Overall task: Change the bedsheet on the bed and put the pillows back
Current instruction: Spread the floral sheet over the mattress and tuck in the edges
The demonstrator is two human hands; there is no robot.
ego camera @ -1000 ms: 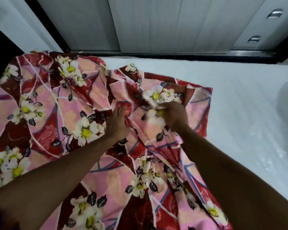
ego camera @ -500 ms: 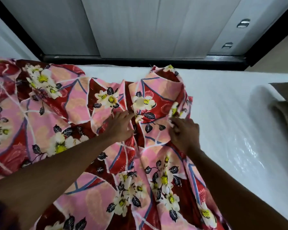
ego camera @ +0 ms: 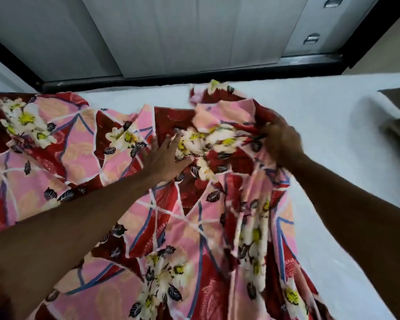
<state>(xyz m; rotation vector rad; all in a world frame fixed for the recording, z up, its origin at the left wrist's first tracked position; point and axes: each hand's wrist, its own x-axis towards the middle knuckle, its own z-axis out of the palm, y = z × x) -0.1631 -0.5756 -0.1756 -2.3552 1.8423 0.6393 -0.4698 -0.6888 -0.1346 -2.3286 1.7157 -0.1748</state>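
The floral bedsheet [ego camera: 148, 215] was found bunched mid-bed, covering the mattress [ego camera: 333, 139] from 9 to 6 o'clock. The left hand [ego camera: 164, 158] was pressed flat, fingers spread wide, presumably anchoring the cloth. A fold was gripped by the right hand [ego camera: 280, 139] at 2 o'clock, likely for pulling. Half a second earlier that hand was laid lower, nearer centre.

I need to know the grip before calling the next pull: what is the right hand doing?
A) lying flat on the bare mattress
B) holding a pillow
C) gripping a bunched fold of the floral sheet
C: the right hand has its fingers curled into a gathered fold of the floral sheet, while the left hand lies flat on the sheet with its fingers spread.
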